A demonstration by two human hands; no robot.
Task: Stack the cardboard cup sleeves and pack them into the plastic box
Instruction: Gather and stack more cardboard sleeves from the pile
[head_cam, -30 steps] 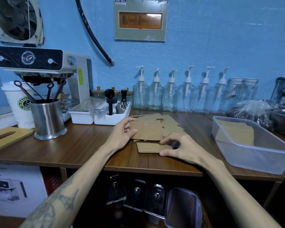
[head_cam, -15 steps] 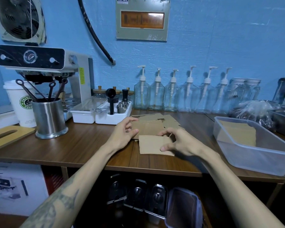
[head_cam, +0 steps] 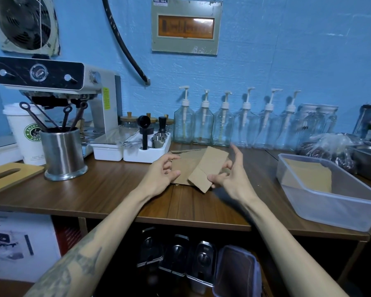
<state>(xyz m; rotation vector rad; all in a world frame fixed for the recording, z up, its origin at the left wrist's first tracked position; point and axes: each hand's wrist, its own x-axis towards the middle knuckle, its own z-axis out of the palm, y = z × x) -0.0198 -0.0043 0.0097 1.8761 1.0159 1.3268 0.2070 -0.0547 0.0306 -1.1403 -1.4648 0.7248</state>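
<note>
Wooden counter, plastic box at right already holding sleeves; loose sleeve pile at centre under left hand, fingers curled on its edge; one sleeve, flat a second ago, now lifted and tilted, pinched by right hand, likely bound for stacking

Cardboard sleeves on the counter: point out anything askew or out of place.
One cardboard sleeve, pinched by the right hand, lies diagonally across the flat pile that the left hand holds, so it is not squared with it. Sleeves already in the plastic box lie flat.
</note>
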